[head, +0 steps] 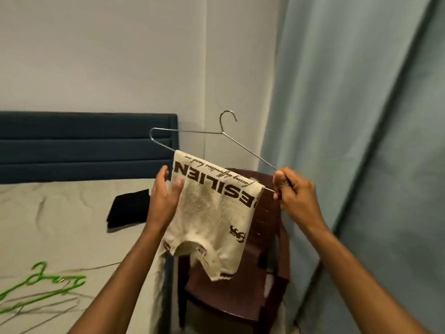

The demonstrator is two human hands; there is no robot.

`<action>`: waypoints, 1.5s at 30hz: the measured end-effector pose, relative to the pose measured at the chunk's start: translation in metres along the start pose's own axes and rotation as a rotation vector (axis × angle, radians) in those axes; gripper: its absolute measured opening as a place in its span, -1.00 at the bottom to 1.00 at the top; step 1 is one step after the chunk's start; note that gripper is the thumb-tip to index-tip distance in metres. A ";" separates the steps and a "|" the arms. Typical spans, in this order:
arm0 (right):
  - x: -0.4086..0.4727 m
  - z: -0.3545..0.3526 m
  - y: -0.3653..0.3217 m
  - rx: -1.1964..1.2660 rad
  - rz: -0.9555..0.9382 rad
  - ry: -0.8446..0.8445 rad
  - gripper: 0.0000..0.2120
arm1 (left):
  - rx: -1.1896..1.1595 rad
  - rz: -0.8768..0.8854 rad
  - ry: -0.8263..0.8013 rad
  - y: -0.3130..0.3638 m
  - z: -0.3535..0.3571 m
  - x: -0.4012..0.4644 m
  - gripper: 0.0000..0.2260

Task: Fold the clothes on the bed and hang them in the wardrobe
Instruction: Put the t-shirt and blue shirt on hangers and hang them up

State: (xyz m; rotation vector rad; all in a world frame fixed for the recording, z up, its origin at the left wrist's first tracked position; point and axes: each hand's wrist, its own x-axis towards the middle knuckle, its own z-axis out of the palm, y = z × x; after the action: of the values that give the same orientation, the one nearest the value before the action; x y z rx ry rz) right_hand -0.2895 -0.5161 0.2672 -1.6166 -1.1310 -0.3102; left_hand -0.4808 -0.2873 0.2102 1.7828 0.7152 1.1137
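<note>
While the right hand [295, 189] pinches the lower right corner of a wire hanger [192, 132] between thumb and curled fingers, a folded cream shirt [212, 213] hangs draped over the hanger's bottom bar. Hanger held in the air, tilted, left end higher than right, hook pointing up. Shirt carries dark brown lettering, upside down from this view; neckline at the bottom, facing the camera.

Left hand [163, 196]: fingers straight and spread, palm turned toward the shirt's left edge, fingertips touching or just beside the fabric. Motion blur there, so actual contact cannot be told. It grips nothing.

Below and behind the shirt: a dark brown plastic chair [272, 237], standing between the bed and a pale blue-grey curtain [361, 116] on the right.

Bed [60, 225] at left, covered in a light wrinkled sheet, dark blue padded headboard [84, 145] against the wall. On the sheet: a folded black garment [128, 208] near the bed's right edge, well apart from a green hanger [41, 283] lying at lower left. Thin wire hangers [48, 302] lie with the green one, blurred; their number cannot be told.
</note>
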 end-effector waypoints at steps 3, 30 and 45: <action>-0.003 -0.086 -0.016 -0.038 0.017 -0.028 -0.66 | -0.315 -0.018 -0.110 0.071 0.042 -0.009 -0.46; -0.278 -0.679 -0.284 -1.142 0.093 0.981 -0.59 | -1.172 0.502 -1.087 0.550 0.287 -0.349 -0.67; -0.510 -0.919 -0.509 -1.600 0.330 1.180 -0.55 | -1.341 0.561 -1.336 0.776 0.342 -0.628 -0.83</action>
State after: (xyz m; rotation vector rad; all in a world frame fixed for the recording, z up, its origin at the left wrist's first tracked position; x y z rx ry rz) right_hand -0.6420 -1.5864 0.5747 -2.1698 0.5833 -1.9412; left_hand -0.4297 -1.2692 0.5935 1.0355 -1.1484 0.2455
